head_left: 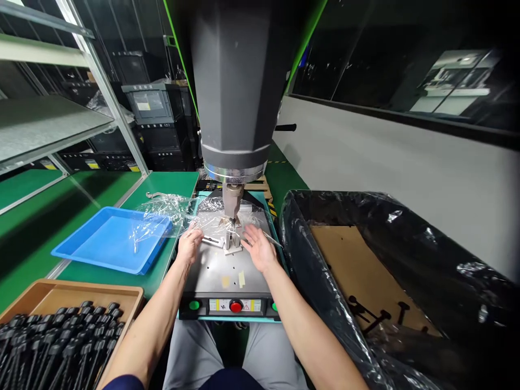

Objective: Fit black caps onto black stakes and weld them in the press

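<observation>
My left hand (189, 245) rests on the press's steel plate (221, 271), fingers curled loosely by a small metal piece left of the fixture (231, 241). My right hand (259, 247) lies flat and open to the right of the fixture, fingers stretched toward it. The grey press head (238, 81) hangs above, its narrow horn tip (233, 201) just over the fixture. Clear plastic film (211, 216) is spread behind my hands.
A blue tray (109, 241) with crumpled film sits to the left. A brown tray (60, 295) of several black rod-like parts is at the near left. A cardboard box lined with a black bag (333, 281) stands on the right, a few black parts inside. Green and red buttons (235, 306) front the press.
</observation>
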The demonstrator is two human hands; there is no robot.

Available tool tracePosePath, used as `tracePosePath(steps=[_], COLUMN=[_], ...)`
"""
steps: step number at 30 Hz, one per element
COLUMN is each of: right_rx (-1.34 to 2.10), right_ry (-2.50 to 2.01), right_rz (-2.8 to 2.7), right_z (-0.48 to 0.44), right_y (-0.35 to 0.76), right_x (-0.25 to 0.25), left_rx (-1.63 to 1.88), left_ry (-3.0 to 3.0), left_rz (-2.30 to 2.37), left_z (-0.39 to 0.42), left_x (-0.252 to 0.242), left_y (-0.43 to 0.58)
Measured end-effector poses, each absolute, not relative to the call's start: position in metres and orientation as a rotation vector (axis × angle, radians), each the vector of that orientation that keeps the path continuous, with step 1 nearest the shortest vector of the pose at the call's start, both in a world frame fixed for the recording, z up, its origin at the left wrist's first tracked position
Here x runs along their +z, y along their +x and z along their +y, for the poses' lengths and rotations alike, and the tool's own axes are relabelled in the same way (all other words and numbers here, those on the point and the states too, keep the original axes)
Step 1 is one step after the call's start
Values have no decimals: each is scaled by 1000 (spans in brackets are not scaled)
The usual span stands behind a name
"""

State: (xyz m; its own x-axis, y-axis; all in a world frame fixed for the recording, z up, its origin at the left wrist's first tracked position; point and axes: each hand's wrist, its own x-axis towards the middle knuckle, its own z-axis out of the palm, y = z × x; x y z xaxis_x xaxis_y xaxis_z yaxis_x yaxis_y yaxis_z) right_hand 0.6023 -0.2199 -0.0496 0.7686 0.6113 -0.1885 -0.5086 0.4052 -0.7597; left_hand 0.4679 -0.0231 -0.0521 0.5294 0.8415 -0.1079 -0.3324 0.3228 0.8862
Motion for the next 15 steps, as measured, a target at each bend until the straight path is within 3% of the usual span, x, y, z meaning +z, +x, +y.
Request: tracePosePath(steps=[15], right_rx=[672], right_ry=[-955], right_rz=[-103], right_z=[-223], right_y=[582], right_x=[-59], left_rx=[808], left_ry=[760], left_rz=[657], left_z=[-28], left_x=[-54], left_y=[456])
